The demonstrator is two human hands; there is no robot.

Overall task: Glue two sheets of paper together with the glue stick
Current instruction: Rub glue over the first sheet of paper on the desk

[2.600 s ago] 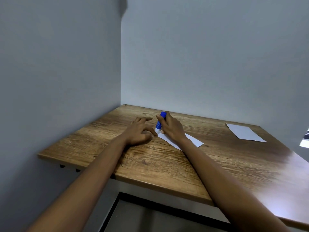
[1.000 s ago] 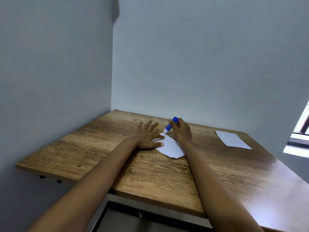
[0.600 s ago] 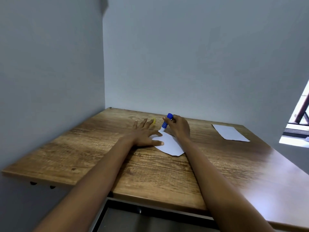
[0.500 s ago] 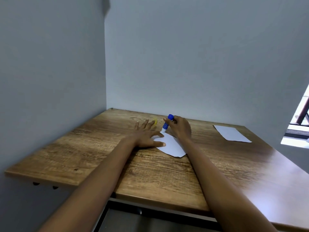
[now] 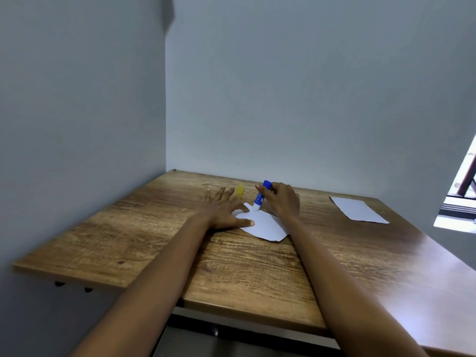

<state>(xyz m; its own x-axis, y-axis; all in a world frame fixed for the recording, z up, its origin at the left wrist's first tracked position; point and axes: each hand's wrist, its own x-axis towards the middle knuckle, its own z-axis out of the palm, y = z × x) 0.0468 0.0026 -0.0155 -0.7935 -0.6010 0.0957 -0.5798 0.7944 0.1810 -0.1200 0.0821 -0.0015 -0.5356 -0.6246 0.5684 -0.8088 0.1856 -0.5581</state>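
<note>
A small white sheet of paper point(image 5: 265, 224) lies near the middle of the wooden table point(image 5: 144, 235). My left hand point(image 5: 222, 211) lies flat with spread fingers on the sheet's left edge, pressing it down. My right hand point(image 5: 282, 198) grips a blue glue stick point(image 5: 260, 198), tilted, with its white tip touching the far left corner of the sheet. A second white sheet point(image 5: 358, 210) lies flat at the far right of the table, well apart from both hands.
A small yellow cap point(image 5: 240, 189) sits on the table just beyond my left fingers. Grey walls close the table at the left and at the back. A bright window opening point(image 5: 461, 202) is at the right edge.
My left hand went from curled to flat and spread on the sheet. The sheet turned under my hands, and the glue stick's tip has shifted over its far corner.
</note>
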